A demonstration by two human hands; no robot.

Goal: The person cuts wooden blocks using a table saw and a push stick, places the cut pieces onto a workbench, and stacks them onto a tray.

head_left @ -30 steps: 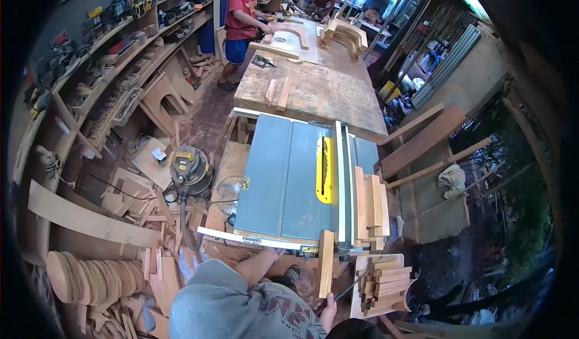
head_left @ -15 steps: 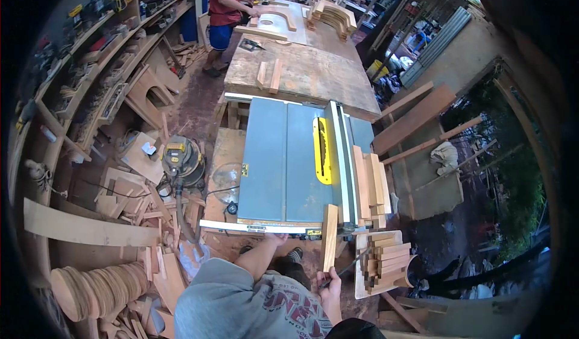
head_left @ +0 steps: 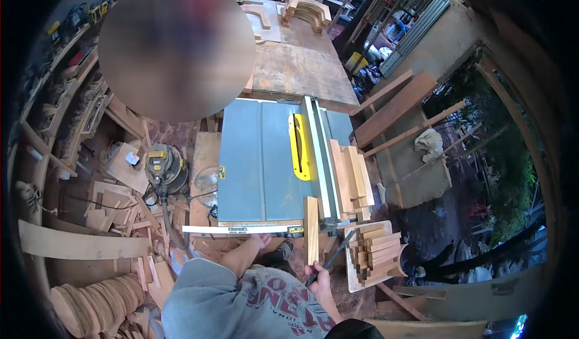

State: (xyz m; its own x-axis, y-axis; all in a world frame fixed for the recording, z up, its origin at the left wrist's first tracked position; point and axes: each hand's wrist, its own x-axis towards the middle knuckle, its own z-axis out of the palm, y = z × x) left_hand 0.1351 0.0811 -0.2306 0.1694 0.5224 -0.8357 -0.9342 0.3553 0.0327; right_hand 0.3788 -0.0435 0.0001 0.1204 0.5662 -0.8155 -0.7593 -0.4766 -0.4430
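Note:
A table saw (head_left: 241, 158) with a grey top stands in front of me; its blade slot sits in a yellow insert (head_left: 299, 149). My right hand (head_left: 319, 277) is closed round the near end of a wooden strip (head_left: 310, 230). The strip's far end rests on the saw's front edge, left of the rip fence (head_left: 321, 164). A dark, narrow bar (head_left: 339, 250) also runs out from my right hand; its kind is unclear. My left hand (head_left: 259, 241) is at the saw's front rail (head_left: 211, 230), and its fingers are partly hidden beneath it.
Wooden strips (head_left: 347, 179) lie right of the fence, and more cut pieces (head_left: 377, 248) are stacked on a stand to the right. A shop vacuum (head_left: 164, 167) and wood scraps are on the left. A wooden worktable (head_left: 301, 67) stands beyond the saw. A blurred circle covers the upper left.
The view has shifted, so the saw appears further left. My right hand still holds the strip at the saw's front edge, and the dark bar beside it shows more plainly.

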